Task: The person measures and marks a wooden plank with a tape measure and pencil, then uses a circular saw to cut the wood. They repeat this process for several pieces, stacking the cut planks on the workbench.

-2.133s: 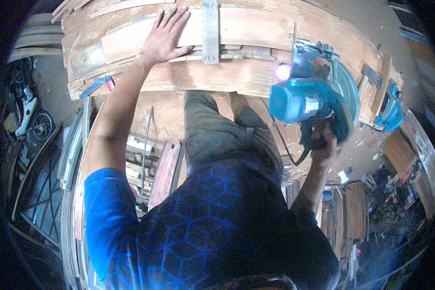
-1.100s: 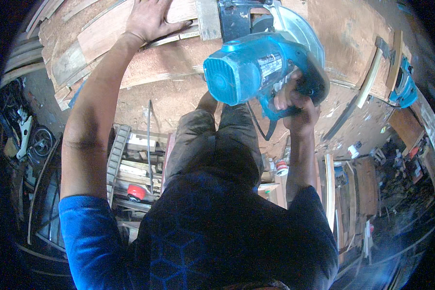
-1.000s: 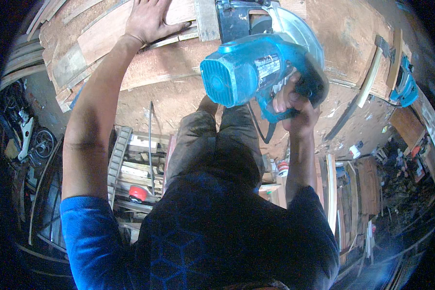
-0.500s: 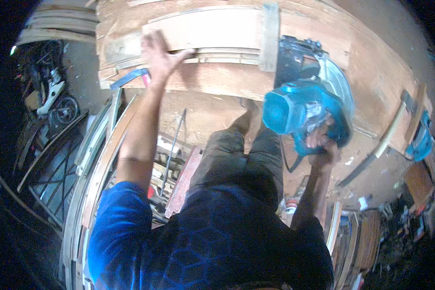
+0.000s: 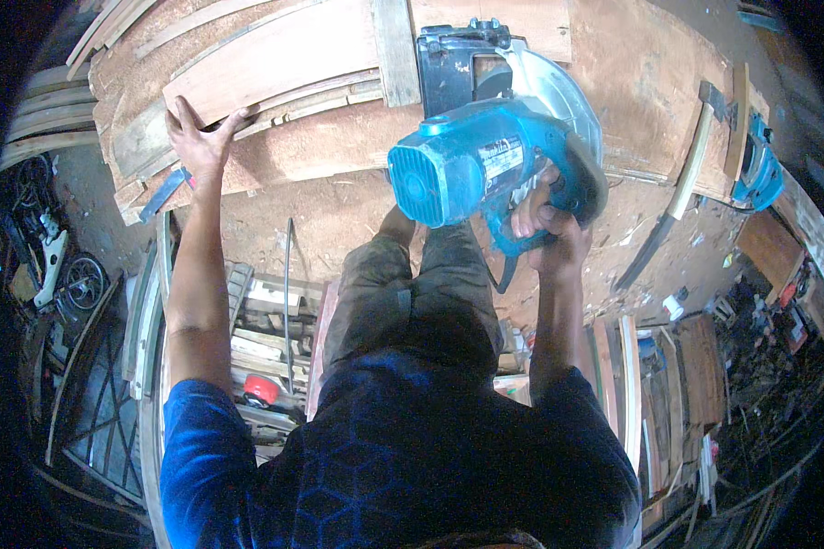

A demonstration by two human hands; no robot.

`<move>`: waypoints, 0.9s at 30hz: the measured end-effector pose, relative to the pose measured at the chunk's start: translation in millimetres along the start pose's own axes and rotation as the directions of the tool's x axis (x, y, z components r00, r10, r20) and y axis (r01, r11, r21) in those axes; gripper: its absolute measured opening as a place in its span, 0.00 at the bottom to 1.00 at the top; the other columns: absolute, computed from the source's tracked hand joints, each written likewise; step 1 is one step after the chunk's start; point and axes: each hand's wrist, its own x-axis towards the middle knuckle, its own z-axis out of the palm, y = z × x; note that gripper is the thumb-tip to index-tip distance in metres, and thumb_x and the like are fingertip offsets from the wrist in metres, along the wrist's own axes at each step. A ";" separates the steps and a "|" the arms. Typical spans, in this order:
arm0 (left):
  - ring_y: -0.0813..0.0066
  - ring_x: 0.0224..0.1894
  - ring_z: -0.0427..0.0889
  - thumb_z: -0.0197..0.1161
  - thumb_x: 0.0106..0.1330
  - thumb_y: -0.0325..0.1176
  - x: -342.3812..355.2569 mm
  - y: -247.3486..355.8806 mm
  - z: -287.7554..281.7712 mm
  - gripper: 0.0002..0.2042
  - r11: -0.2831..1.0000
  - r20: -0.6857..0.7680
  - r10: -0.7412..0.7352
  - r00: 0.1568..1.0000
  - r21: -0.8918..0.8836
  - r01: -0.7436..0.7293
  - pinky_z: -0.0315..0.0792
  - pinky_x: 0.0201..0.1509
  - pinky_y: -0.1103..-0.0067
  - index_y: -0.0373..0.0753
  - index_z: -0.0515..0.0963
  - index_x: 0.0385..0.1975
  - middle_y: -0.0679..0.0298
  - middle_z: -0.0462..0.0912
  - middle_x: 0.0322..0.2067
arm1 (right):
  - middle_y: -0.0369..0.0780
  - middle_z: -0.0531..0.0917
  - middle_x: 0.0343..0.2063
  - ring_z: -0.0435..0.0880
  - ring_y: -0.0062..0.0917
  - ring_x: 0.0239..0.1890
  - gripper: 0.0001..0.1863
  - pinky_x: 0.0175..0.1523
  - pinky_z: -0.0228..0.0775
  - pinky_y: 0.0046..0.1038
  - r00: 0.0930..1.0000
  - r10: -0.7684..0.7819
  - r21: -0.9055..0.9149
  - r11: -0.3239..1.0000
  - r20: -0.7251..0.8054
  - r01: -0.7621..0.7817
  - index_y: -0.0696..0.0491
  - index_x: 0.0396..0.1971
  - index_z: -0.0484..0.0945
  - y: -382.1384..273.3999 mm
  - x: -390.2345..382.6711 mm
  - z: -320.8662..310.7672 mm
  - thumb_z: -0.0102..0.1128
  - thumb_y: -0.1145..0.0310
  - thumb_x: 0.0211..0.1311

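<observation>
My right hand (image 5: 551, 215) is wrapped round the rear handle of a teal circular saw (image 5: 444, 174). The saw's dark base plate (image 5: 444, 78) rests on the work surface, beside a short wooden crosspiece (image 5: 395, 55). That crosspiece lies across the right end of a wide pale board (image 5: 279, 55) and several narrow wood strips (image 5: 325, 96). My left hand (image 5: 203, 142), fingers and thumb spread, lies at the near left corner of the board. The saw's body hides the lower part of its blade.
A wooden-handled hammer-like tool (image 5: 694, 165) and another teal power tool (image 5: 762, 174) lie at the bench's right end. Near the left corner is a blue flat tool (image 5: 162, 194). Timber offcuts (image 5: 256, 348) pile below; a motorbike (image 5: 59, 265) stands far left.
The whole scene has shifted leftward and slightly up in view. My left hand stays at the board's corner, and the saw remains beside the crosspiece in my right hand.
</observation>
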 end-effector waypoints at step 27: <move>0.36 0.73 0.58 0.77 0.48 0.63 7.8 14.7 -9.0 0.54 0.986 -0.004 0.166 0.986 0.017 -0.166 0.55 0.75 0.54 0.40 0.63 0.73 0.33 0.59 0.70 | 0.35 0.70 0.20 0.72 0.24 0.21 0.24 0.31 0.68 0.30 0.999 0.023 0.001 1.000 0.035 -0.023 0.57 0.53 0.70 -1.8 4.6 -8.0 0.62 0.71 0.56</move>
